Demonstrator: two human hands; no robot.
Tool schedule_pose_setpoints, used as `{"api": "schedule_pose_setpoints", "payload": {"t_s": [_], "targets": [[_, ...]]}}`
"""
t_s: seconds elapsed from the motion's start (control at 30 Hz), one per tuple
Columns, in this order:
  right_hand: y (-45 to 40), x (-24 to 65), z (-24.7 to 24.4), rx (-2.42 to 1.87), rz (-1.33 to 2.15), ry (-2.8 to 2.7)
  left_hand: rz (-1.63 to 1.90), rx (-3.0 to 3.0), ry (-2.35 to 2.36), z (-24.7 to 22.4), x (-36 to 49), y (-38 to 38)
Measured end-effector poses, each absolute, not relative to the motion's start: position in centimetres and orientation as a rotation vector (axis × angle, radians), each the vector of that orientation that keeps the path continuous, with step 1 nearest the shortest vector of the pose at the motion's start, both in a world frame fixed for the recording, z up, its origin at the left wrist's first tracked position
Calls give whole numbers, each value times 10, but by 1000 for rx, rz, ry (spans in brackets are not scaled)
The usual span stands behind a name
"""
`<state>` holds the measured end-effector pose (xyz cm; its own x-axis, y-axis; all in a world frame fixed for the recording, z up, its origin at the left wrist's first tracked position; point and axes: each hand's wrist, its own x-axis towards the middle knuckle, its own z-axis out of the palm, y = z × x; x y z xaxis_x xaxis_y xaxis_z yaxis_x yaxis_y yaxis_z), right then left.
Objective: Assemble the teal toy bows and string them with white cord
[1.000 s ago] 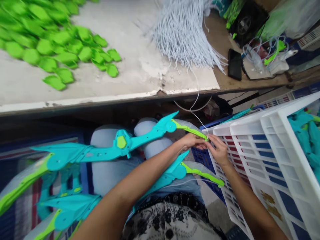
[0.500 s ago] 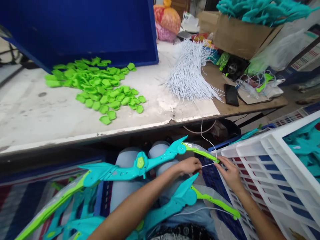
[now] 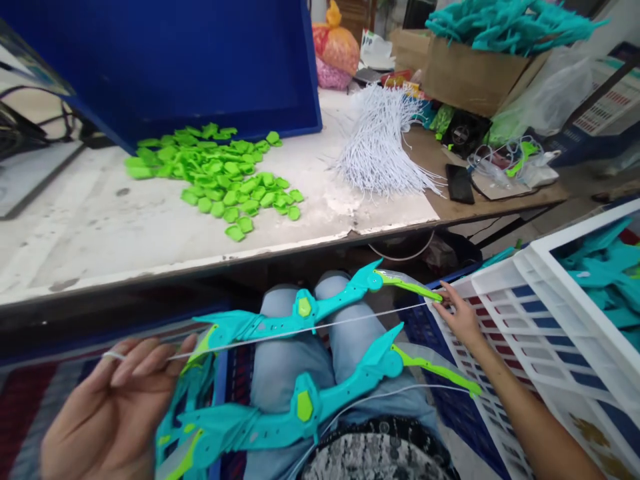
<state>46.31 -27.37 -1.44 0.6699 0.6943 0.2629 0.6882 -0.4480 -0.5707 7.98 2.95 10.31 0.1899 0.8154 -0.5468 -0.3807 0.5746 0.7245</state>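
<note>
A teal toy bow (image 3: 330, 307) with green limbs lies across my thighs. My right hand (image 3: 457, 317) pinches its right green tip, where a white string (image 3: 370, 315) is attached. That string runs taut to the left, into my left hand (image 3: 125, 380), whose fingers are curled round it, palm up, near the bow's left end. The bow's far left tip is hidden behind my left hand. Nearer my body rests a second teal bow (image 3: 345, 393), with its own white string hanging loosely below it. Neither hand touches this second bow.
On the white table (image 3: 125, 233) are a pile of green pieces (image 3: 225, 167), a blue bin (image 3: 210, 67) and a bundle of white strings (image 3: 383, 147). A white crate (image 3: 540, 293) of teal parts stands at the right. A cardboard box (image 3: 470, 73) is behind.
My left hand has moved far left from near the right tip, drawing the string along the bow. My right hand stays at the tip. The view has shifted slightly.
</note>
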Motion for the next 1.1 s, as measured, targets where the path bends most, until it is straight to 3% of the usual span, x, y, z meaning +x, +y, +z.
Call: {"api": "schedule_pose_setpoints", "payload": {"t_s": [0.1,0.3,0.4,0.5,0.63,0.73,0.87,1.0,1.1], "targets": [[-277,471,-15,-2246,37,-1092,1048,456,959,105,78,16],[-245,470,8,-2258,-177,-1469,828,529,957,74,85,-21],[-177,418,28,-1951,-244,-1714,731,530,967,62,83,-35],[-104,333,30,-1600,-40,-2056,737,524,971,58,79,-43],[-46,251,3,-1633,4,-2305,796,413,909,57,74,-50],[-29,248,-12,-1679,-18,-2381,788,321,859,57,69,-53],[-10,286,-5,-1529,439,-2504,918,401,859,58,48,-47],[8,312,8,-1378,1048,-2404,1265,574,1194,58,12,-25],[13,313,9,-1390,1230,-2320,1264,794,1351,65,-6,-5]]}}
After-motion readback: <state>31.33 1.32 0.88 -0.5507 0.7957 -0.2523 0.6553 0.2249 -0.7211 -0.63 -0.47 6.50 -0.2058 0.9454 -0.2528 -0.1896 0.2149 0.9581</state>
